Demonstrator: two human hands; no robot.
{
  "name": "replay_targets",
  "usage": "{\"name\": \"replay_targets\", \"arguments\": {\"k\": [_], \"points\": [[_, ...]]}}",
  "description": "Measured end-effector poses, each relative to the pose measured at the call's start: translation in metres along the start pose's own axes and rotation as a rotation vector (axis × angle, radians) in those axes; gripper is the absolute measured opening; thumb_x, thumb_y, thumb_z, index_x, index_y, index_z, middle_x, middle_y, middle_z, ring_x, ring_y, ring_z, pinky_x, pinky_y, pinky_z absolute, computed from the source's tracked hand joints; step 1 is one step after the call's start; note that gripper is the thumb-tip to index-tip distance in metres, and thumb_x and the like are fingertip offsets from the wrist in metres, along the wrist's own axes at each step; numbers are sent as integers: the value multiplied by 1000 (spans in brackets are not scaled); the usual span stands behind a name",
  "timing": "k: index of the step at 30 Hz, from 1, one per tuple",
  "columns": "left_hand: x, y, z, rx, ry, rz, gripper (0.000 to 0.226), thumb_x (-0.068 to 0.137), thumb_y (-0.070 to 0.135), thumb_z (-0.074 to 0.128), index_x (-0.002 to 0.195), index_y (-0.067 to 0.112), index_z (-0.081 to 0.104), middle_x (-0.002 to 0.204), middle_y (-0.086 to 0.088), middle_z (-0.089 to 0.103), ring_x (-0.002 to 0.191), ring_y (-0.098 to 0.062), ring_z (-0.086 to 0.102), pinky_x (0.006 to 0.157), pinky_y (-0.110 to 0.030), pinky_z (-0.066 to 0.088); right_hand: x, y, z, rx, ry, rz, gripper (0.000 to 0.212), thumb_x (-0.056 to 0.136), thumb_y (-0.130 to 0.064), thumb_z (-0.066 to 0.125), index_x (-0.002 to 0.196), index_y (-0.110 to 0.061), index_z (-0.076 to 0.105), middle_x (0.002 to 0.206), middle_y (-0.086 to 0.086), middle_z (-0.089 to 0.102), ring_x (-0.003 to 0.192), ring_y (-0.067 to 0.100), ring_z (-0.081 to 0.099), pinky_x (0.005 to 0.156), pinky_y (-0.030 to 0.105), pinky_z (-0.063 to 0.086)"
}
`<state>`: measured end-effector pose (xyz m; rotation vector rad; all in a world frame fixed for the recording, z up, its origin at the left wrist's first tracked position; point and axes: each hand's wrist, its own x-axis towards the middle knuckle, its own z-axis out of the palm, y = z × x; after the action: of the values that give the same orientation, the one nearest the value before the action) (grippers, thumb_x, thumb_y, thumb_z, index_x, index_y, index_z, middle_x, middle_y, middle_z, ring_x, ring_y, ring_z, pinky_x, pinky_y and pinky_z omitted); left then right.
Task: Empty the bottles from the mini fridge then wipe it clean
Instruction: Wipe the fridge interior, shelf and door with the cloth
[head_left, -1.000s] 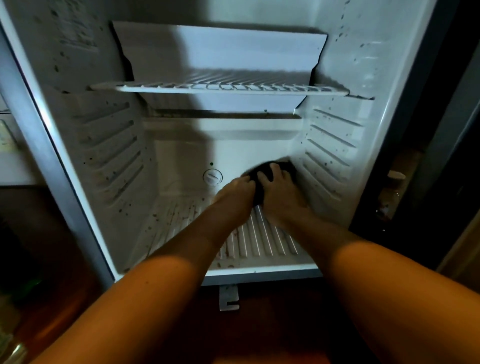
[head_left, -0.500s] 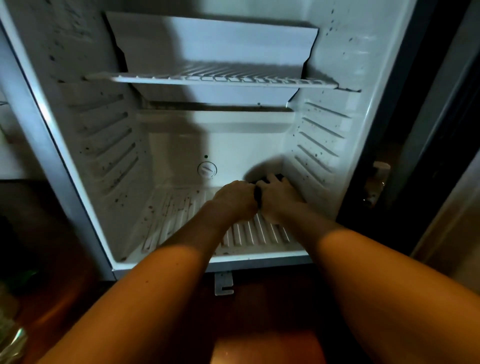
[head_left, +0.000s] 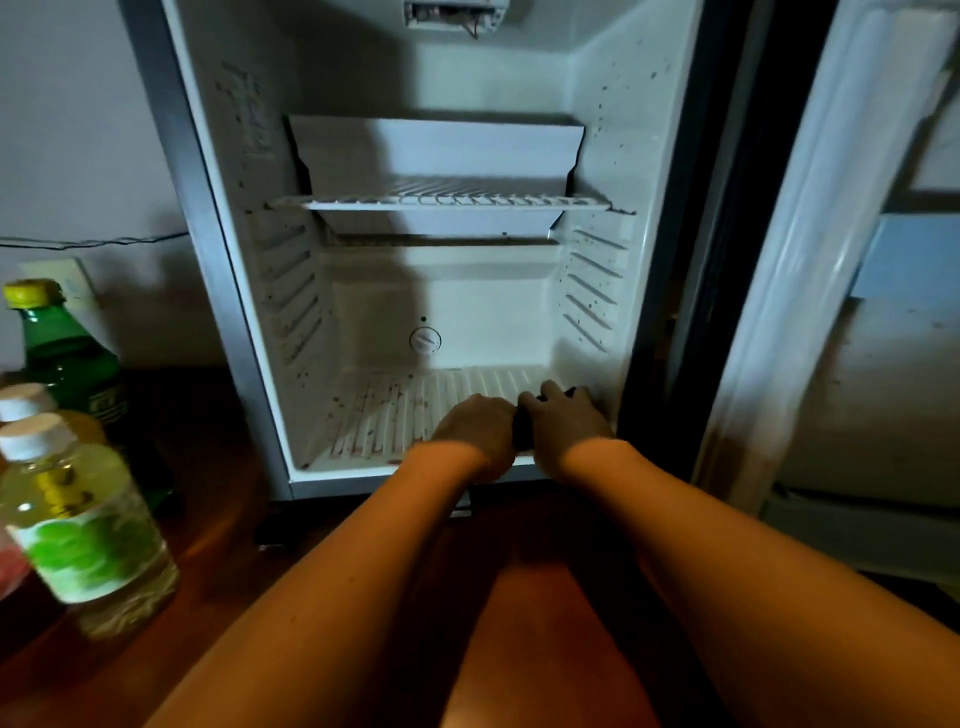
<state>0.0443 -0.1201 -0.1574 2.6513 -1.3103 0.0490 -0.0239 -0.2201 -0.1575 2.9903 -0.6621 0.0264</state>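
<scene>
The mini fridge stands open, its white walls speckled with dark spots and no bottles inside. Both hands sit at the front right of its ribbed floor. My left hand and my right hand lie side by side, fingers curled over a dark cloth that they hold down on the floor. Only a strip of the cloth shows between them. One wire shelf sits halfway up.
On the wooden floor at the left stand a green bottle with a yellow cap, a pale yellow bottle with a green label, and another white-capped bottle. The fridge door hangs open at the right.
Both hands have dragged the cloth from the back right of the fridge floor toward its front edge. The camera has pulled back, bringing the bottles at the left into view.
</scene>
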Motion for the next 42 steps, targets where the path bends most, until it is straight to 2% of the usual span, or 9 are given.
{"name": "replay_targets", "arguments": {"k": [7, 12, 19, 21, 24, 26, 31, 36, 42], "points": [[-34, 26, -9, 51, -138, -120, 28, 93, 26, 54, 119, 16, 59, 115, -9, 61, 103, -29, 60, 80, -37, 47, -36, -9, -7, 26, -87, 23, 60, 87, -28, 64, 139, -24, 34, 139, 8, 35, 128, 40, 35, 102, 48, 43], [-69, 19, -16, 7, -109, -16, 19, 91, 24, 60, 107, 19, 68, 97, -6, 66, 81, -21, 63, 71, -32, 52, -60, -7, -20, 159, -165, -16, 33, 87, -19, 62, 120, -16, 61, 115, 10, 61, 92, 28, 61, 74, 33, 50], [-81, -11, -41, 65, 393, -8, 41, 81, -6, 55, 118, 12, 58, 117, -11, 57, 106, -31, 57, 74, -34, 45, -48, -29, -35, 325, 400, -120, 46, 82, -9, 60, 126, -16, 51, 127, 10, 41, 112, 32, 47, 89, 41, 49], [-72, -21, -36, 50, 347, -31, 49, 80, -4, 57, 127, 13, 53, 123, -11, 54, 112, -32, 53, 83, -40, 49, -36, -37, -30, 268, 298, -117, 59, 84, -15, 59, 138, -24, 39, 137, 6, 35, 122, 32, 39, 95, 44, 46], [-59, -26, -19, 70, 37, -154, 49, 84, 11, 64, 130, 21, 49, 129, -7, 54, 114, -31, 55, 91, -41, 49, -22, -45, -9, 155, -47, -139, 58, 89, -28, 57, 142, -36, 33, 149, 4, 27, 134, 36, 26, 104, 52, 38], [-53, -31, -7, 90, -49, -186, 49, 85, 9, 62, 130, 24, 50, 130, -4, 53, 116, -29, 54, 90, -39, 49, -18, -46, 0, 105, -35, -150, 53, 91, -28, 55, 140, -35, 35, 148, 6, 25, 135, 38, 22, 105, 52, 36], [-37, -47, 2, -39, 95, -152, 26, 93, 17, 43, 107, 27, 63, 112, -7, 64, 95, -28, 62, 68, -31, 44, 3, -44, 9, 215, 56, -158, 43, 96, -20, 49, 138, -28, 42, 143, 12, 33, 130, 38, 32, 101, 50, 42], [-21, -62, 12, -88, 219, -15, 26, 93, 16, 44, 100, 29, 65, 104, 1, 66, 90, -22, 63, 71, -32, 48, 30, -39, 17, 260, 81, -194, 39, 94, -24, 49, 133, -24, 48, 138, 9, 43, 127, 34, 38, 98, 45, 44], [16, -77, 11, -122, 193, -69, 31, 84, 12, 43, 98, 25, 67, 95, -2, 68, 84, -22, 65, 62, -26, 44, 63, -40, 17, 191, 115, -165, 49, 93, -33, 49, 141, -27, 38, 143, 12, 37, 132, 40, 30, 102, 51, 34]]}}
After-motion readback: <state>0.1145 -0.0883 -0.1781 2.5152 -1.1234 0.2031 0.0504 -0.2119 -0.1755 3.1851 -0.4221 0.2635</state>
